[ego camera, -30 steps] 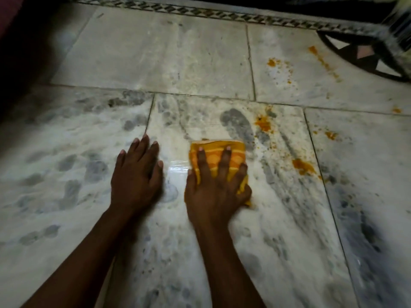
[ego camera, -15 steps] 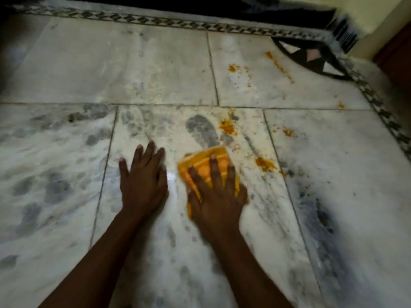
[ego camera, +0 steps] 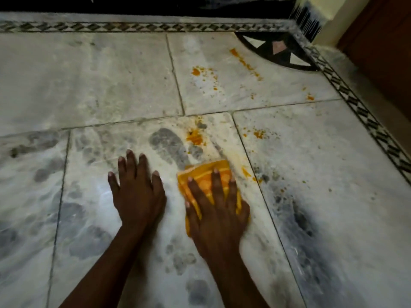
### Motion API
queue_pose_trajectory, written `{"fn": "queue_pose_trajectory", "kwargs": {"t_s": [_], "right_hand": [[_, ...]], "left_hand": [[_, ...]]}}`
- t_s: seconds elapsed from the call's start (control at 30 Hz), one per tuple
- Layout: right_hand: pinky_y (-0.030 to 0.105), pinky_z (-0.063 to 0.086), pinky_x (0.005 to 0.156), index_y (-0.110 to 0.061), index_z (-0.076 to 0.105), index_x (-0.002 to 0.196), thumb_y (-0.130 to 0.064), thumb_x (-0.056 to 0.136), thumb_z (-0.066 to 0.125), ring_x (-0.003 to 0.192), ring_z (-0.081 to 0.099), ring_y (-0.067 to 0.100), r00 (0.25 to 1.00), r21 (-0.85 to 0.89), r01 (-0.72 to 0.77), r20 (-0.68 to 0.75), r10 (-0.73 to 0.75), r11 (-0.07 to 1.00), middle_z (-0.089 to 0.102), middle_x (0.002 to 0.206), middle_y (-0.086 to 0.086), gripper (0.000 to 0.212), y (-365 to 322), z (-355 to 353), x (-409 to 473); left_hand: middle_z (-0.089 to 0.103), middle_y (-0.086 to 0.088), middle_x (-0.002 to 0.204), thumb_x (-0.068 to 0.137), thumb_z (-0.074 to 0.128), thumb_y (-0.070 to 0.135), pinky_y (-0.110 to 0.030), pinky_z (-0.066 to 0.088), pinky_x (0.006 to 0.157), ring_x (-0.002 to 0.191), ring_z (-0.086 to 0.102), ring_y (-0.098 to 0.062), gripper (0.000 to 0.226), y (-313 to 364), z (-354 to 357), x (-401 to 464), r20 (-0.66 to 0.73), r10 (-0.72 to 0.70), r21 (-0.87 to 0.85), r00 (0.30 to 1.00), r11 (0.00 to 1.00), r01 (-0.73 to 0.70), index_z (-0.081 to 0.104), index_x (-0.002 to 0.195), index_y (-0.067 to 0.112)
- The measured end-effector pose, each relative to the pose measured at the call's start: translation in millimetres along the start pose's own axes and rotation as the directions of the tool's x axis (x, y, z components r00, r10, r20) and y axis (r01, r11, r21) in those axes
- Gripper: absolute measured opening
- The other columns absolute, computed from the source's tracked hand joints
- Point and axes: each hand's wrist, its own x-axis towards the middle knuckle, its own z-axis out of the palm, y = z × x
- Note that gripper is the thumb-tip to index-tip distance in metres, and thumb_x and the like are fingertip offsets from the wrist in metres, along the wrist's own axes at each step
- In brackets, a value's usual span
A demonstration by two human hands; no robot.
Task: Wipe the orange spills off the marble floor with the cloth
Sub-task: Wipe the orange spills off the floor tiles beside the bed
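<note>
My right hand (ego camera: 216,210) presses flat, fingers spread, on a folded orange-yellow cloth (ego camera: 204,174) lying on the marble floor (ego camera: 111,85). My left hand (ego camera: 138,190) rests flat on the bare marble just left of the cloth. An orange spill (ego camera: 195,137) lies on the same tile just beyond the cloth. A smaller smear (ego camera: 246,172) sits right beside the cloth's right edge. More orange spots (ego camera: 259,134) mark the tile to the right. Further specks (ego camera: 196,71) and a streak (ego camera: 244,62) lie on the far tile.
A patterned black-and-white inlay border (ego camera: 133,26) runs along the far edge and down the right side (ego camera: 364,116). A dark corner motif (ego camera: 278,52) sits at the far right. A wooden door or panel (ego camera: 382,52) stands beyond the border.
My right hand has slid the cloth to the right and a little forward, over the orange patch near the tile joint. The view has swung right. My left hand stays planted.
</note>
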Motion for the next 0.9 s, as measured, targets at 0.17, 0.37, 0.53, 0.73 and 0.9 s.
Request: {"fn": "queue_pose_trajectory", "kwargs": {"t_s": [0.17, 0.37, 0.53, 0.73, 0.9], "right_hand": [[0.066, 0.027, 0.110, -0.065, 0.027, 0.153, -0.073, 0.095, 0.036, 0.157, 0.022, 0.036, 0.983, -0.062, -0.183, 0.021, 0.185, 0.981, 0.017, 0.175, -0.006, 0.059, 68, -5, 32], [0.069, 0.018, 0.112, -0.062, 0.026, 0.155, -0.068, 0.097, 0.039, 0.158, 0.015, 0.042, 0.965, -0.019, -0.262, -0.001, 0.262, 0.965, 0.014, 0.175, -0.003, 0.060, 37, 10, 66], [0.060, 0.028, 0.110, -0.067, 0.030, 0.151, -0.071, 0.096, 0.042, 0.157, 0.027, 0.032, 0.999, -0.050, -0.036, 0.009, 0.037, 0.998, 0.019, 0.174, -0.008, 0.056, 92, -16, -14], [0.069, 0.022, 0.112, -0.060, 0.037, 0.152, -0.067, 0.093, 0.046, 0.155, 0.025, 0.042, 0.880, 0.006, -0.466, -0.104, 0.464, 0.885, 0.029, 0.171, 0.000, 0.060, 93, -3, 44], [0.063, 0.020, 0.117, -0.061, 0.037, 0.151, -0.063, 0.099, 0.046, 0.160, 0.019, 0.033, 0.998, 0.003, 0.060, -0.015, -0.060, 0.998, 0.020, 0.174, -0.006, 0.053, 63, -17, -34]], "left_hand": [[0.020, -0.012, 0.176, 0.103, 0.030, 0.045, -0.057, 0.008, 0.131, 0.164, 0.015, -0.029, 0.068, 0, 2, -3, -0.012, 0.000, 0.046, 1.000, 0.999, 0.001, 0.036, 0.163, 0.013], [0.020, -0.012, 0.176, 0.101, 0.027, 0.042, -0.054, 0.008, 0.131, 0.164, 0.016, -0.026, 0.073, 6, 6, -3, -0.010, 0.057, 0.064, 0.998, 0.996, -0.056, 0.033, 0.163, 0.003], [0.024, -0.024, 0.172, 0.100, 0.027, 0.042, -0.062, 0.015, 0.128, 0.161, 0.021, -0.038, 0.075, 20, 10, 1, -0.004, 0.074, 0.071, 0.997, 0.995, -0.074, 0.036, 0.160, -0.001], [0.027, -0.032, 0.168, 0.100, 0.030, 0.041, -0.064, 0.020, 0.124, 0.157, 0.025, -0.045, 0.072, 27, 14, 0, -0.024, 0.117, 0.124, 0.993, 0.986, -0.113, 0.038, 0.158, 0.000], [0.028, -0.033, 0.167, 0.100, 0.028, 0.042, -0.065, 0.022, 0.123, 0.156, 0.027, -0.047, 0.073, 28, 7, -1, -0.037, 0.124, 0.102, 0.992, 0.988, -0.120, 0.040, 0.157, -0.001]]}}
